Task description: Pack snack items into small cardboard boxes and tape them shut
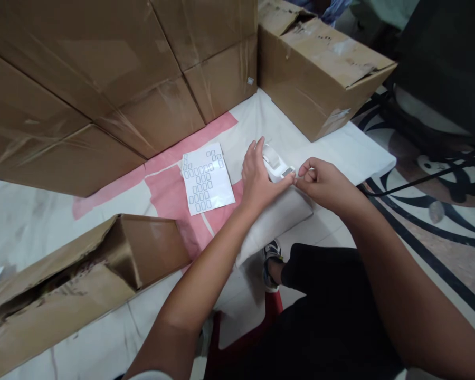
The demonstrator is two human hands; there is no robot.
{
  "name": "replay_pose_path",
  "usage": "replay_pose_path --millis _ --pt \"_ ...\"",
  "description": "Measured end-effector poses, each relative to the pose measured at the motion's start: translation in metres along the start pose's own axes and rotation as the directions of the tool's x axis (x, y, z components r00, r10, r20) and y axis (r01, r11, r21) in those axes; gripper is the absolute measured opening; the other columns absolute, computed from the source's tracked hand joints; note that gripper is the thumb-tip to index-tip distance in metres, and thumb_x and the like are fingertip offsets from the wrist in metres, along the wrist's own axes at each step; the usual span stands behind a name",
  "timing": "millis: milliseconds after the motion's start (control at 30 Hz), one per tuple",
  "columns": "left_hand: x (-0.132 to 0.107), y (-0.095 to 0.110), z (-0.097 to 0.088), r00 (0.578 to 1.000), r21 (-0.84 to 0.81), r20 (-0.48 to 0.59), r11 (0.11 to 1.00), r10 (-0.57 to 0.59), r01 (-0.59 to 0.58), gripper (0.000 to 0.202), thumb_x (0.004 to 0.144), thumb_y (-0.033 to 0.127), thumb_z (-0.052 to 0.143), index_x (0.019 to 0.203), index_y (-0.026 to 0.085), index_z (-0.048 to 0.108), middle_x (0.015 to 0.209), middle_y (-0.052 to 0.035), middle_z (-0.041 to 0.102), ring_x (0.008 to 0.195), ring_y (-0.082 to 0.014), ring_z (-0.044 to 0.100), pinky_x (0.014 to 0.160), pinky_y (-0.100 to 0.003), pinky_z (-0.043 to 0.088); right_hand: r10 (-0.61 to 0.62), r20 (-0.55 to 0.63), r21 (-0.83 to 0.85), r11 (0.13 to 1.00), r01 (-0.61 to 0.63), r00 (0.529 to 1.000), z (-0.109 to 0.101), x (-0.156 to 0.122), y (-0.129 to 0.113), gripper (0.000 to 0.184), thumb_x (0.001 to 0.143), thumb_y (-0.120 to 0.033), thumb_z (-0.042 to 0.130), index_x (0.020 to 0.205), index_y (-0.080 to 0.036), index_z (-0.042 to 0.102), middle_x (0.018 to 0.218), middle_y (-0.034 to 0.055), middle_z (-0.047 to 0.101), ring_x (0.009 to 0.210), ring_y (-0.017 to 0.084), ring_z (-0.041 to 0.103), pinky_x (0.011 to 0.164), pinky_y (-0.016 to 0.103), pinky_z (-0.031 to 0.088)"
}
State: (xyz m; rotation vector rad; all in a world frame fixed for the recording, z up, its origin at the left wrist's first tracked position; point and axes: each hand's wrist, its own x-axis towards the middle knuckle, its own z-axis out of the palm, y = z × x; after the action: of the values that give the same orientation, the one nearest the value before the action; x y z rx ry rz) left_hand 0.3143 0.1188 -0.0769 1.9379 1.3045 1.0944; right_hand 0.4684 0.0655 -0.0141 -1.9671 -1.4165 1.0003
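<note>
Gripping a smooth, rounded white tape dispenser (276,170) at the table's near edge, the left hand (256,171) curls around its side, thumb along the front. The right hand (320,180) is bent inward, fingers folded and fingertips drawn together at the cutting end; whether they pinch tape, I cannot tell. Both bare forearms angle forward and converge. Beyond lie a flat white sheet (221,192) printed with small rectangles, a creased pink-and-white cloth (164,196) and taped brown cardboard boxes (134,68).
</note>
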Motion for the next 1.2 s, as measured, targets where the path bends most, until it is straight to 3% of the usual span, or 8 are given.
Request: replay_pose_path --millis 333,433,567,733,933,1200 --pt "-0.0027 0.0033 -0.0046 1.0 0.0 0.028 1.0 -0.001 0.001 0.108 0.067 0.055 0.082 0.15 0.029 0.017 0.162 -0.015 0.028 0.152 -0.0332 0.025 0.121 -0.052 0.026 0.018 0.055 0.035 0.999 -0.02 0.998 -0.0023 -0.0011 0.0009 0.016 0.088 -0.018 0.063 0.085 -0.023 0.049 0.052 -0.0094 0.039 0.046 0.009 0.035 0.045 0.026 0.025" --pt "-0.0041 0.0034 -0.0044 1.0 0.009 0.02 1.0 0.024 -0.024 0.1 0.073 0.057 0.078 0.149 0.028 0.019 0.16 -0.0152 0.03 0.152 -0.0319 0.025 0.122 -0.052 0.024 0.023 0.052 0.048 0.999 -0.025 0.998 -0.003 -0.0013 0.0025 0.016 0.087 -0.018 0.064 0.085 -0.023 0.049 0.052 -0.0097 0.039 0.045 0.009 0.035 0.045 0.025 0.026" --pt "-0.0045 0.0022 -0.0026 1.0 -0.007 -0.006 1.0 0.022 -0.022 0.087 0.08 0.052 0.072 0.147 0.027 0.023 0.158 -0.0157 0.033 0.15 -0.0307 0.029 0.121 -0.05 0.026 0.013 0.053 0.055 0.998 -0.016 0.999 -0.0043 -0.0019 0.0028 0.015 0.084 -0.021 0.067 0.086 -0.022 0.052 0.052 -0.0098 0.039 0.046 0.009 0.036 0.047 0.025 0.027" --pt "-0.0048 0.0025 -0.0034 1.0 -0.013 -0.013 1.0 0.019 -0.019 0.089 0.078 0.049 0.076 0.147 0.028 0.023 0.157 -0.0155 0.033 0.149 -0.0318 0.031 0.12 -0.052 0.029 0.003 0.061 0.007 1.0 -0.003 0.998 -0.0067 -0.0045 -0.0012 0.005 0.085 -0.024 0.066 0.085 -0.02 0.062 0.054 -0.0082 0.041 0.049 0.009 0.036 0.052 0.026 0.029" --pt "-0.0069 0.0059 -0.004 0.999 0.041 -0.031 0.999 0.01 -0.009 0.095 0.073 0.045 0.079 0.148 0.023 0.024 0.155 -0.0179 0.035 0.148 -0.0329 0.033 0.121 -0.052 0.03 -0.03 0.117 -0.02 0.999 0.033 0.993 -0.0066 -0.0038 0.0002 0.016 0.088 -0.029 0.059 0.082 -0.017 0.068 0.051 -0.0068 0.039 0.048 0.01 0.034 0.053 0.026 0.026" --pt "-0.0085 0.0095 0.0001 0.999 0.102 -0.04 0.995 0.001 0.003 0.091 0.073 0.036 0.076 0.147 0.02 0.027 0.153 -0.0188 0.038 0.147 -0.0345 0.035 0.121 -0.054 0.033 -0.053 0.091 -0.047 0.997 0.057 0.994 -0.0052 0.0012 0.0003 0.01 0.081 -0.018 0.059 0.077 -0.016 0.068 0.058 -0.0017 0.05 0.058 0.013 0.044 0.058 0.026 0.031"
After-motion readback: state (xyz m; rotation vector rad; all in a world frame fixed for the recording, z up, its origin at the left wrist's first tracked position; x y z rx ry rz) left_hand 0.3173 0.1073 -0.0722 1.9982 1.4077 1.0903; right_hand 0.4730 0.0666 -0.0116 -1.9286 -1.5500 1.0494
